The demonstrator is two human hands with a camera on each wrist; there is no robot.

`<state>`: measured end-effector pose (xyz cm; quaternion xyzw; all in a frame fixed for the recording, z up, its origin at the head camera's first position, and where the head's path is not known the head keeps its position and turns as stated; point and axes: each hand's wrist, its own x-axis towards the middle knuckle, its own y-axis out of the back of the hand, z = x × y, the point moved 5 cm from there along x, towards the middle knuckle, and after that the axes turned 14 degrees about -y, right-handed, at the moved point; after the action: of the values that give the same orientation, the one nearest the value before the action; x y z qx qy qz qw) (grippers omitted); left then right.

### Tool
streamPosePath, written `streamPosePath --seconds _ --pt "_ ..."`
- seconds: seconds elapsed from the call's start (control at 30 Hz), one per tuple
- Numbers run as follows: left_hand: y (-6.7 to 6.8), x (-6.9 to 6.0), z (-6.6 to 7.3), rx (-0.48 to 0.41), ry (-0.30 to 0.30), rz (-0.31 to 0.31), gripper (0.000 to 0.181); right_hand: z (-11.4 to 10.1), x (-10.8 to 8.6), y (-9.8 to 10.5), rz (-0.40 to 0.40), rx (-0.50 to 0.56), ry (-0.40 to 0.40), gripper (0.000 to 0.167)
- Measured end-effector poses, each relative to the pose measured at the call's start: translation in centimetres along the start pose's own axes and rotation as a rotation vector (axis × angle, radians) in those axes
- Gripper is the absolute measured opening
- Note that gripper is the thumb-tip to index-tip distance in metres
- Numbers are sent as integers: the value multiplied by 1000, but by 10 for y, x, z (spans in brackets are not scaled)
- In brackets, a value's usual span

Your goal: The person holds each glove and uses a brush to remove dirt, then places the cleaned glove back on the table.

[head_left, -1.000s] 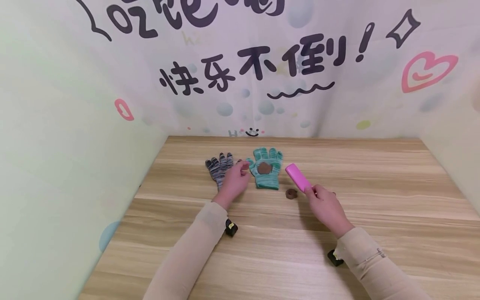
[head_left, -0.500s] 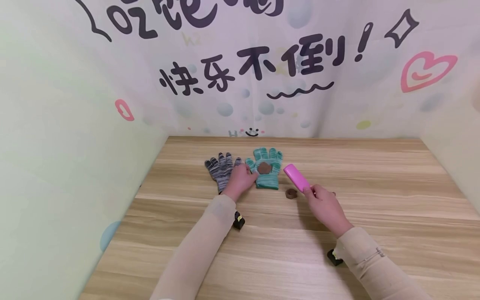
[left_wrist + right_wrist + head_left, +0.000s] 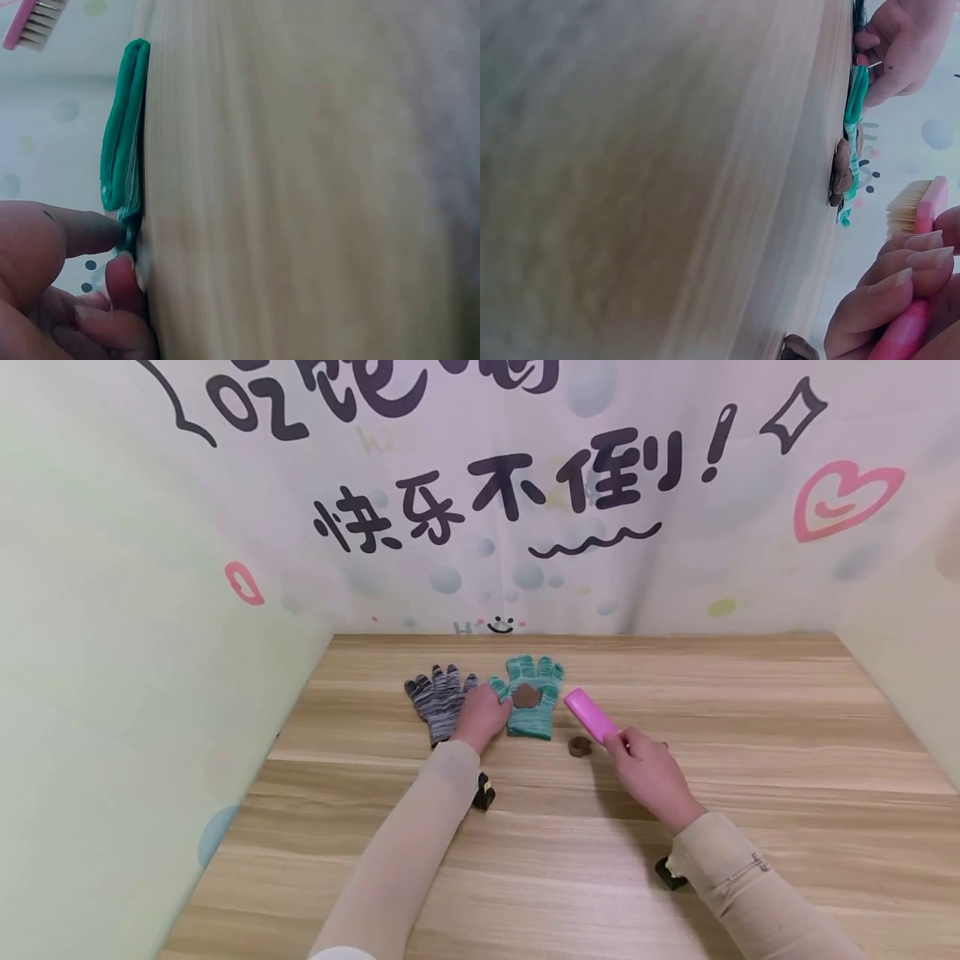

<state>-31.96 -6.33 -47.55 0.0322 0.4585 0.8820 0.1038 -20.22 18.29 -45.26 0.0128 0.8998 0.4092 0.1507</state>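
A green knitted glove (image 3: 534, 718) lies palm area up on the table, bearing a round brown patch (image 3: 526, 696). My left hand (image 3: 482, 717) pinches its left edge near the thumb; the left wrist view shows the fingertips (image 3: 109, 231) at the glove's edge (image 3: 124, 135). In my right hand (image 3: 651, 772) is a pink brush (image 3: 590, 714), gripped by the handle; its pale bristles (image 3: 906, 206) show in the right wrist view. The brush is apart from the glove. Partly behind my left hand lies a grey and black striped glove (image 3: 437, 706).
A small brown clump (image 3: 579, 746) lies on the wooden table (image 3: 570, 860) between the green glove and my right hand. Another dark brown lump (image 3: 799, 347) shows at the bottom of the right wrist view. A printed cloth (image 3: 420, 585) hangs behind the table.
My left hand has moved right from over the striped glove to the green glove's edge and now pinches it. My right hand and the brush have barely moved.
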Motion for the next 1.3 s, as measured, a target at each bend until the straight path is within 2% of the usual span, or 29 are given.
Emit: streamPosePath --seconds 0.3,0.4,0.47,0.67,0.77,0.83,0.9,0.93,1.0,1.07,1.13,1.3 --pt "-5 -1 2 20 63 -73 45 0 -2 0 -22 22 -9 54" --pt "-4 -2 0 -29 66 -49 45 1 -2 0 -20 24 -11 53" --pt "-2 -2 -2 -91 74 -17 46 1 -3 0 -19 28 -10 52" --pt "2 -4 -7 -356 107 123 43 2 -3 1 -36 50 -14 51" --pt "2 -6 -6 -526 118 180 34 3 -2 2 -38 54 -15 51" --pt "-1 -6 -3 -695 132 196 24 3 -2 2 -38 54 -11 51" --pt "-4 -6 0 -919 133 200 9 3 -2 1 -43 53 -8 53" --pt "-6 -5 2 -1029 131 192 16 3 -2 1 -46 53 -8 54" --pt "-9 -4 6 -1224 138 163 42 3 -1 0 -53 56 -9 54" --pt "-12 -3 8 -1366 152 131 58 2 -1 0 -59 60 -13 54" --pt "-14 -4 10 -1431 188 111 66 2 -1 0 -59 67 -13 52" --pt "-16 -6 10 -1492 233 126 74 0 -2 2 -58 70 -6 50"
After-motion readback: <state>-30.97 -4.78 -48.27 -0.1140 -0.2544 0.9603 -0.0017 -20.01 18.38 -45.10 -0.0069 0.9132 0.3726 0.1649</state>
